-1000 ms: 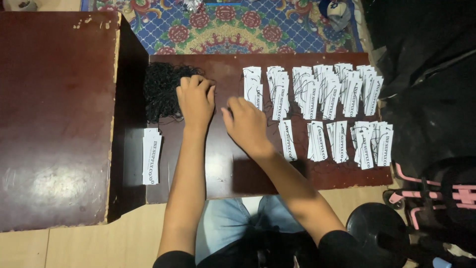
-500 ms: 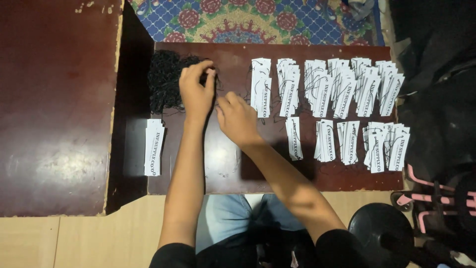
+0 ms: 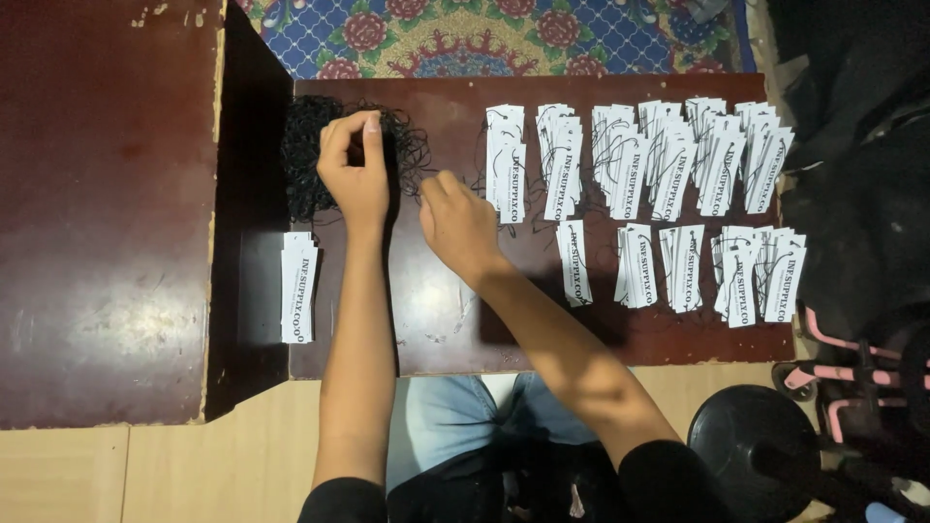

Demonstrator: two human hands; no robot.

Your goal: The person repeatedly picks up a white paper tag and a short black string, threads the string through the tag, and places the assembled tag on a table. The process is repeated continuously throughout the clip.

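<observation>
Since half a second ago the left hand (image 3: 356, 169) has pulled a little up and off the pile of black string loops (image 3: 320, 155), its thumb and forefinger now pinched together, it seems on a loop too thin to make out. The right hand (image 3: 457, 221) has moved slightly away from the left and sits just beside the pile, fingers curled inward; whether they grip a string I cannot tell.

The pile lies at the far left end of the low dark table (image 3: 436, 329), close to both hands, so loops can be picked off one at a time. A small stack of white paper tags (image 3: 298, 287) without strings rests at the table's left edge, near the left forearm, within easy reach. To the right, tags with strings already through them (image 3: 639, 160) are fanned out in two rows of bunches, kept apart from the bare stack so the two kinds do not mix.

A taller dark cabinet (image 3: 107, 213) stands to the left, a patterned rug (image 3: 484, 34) lies beyond the table, and a black stool (image 3: 756, 446) is at lower right
</observation>
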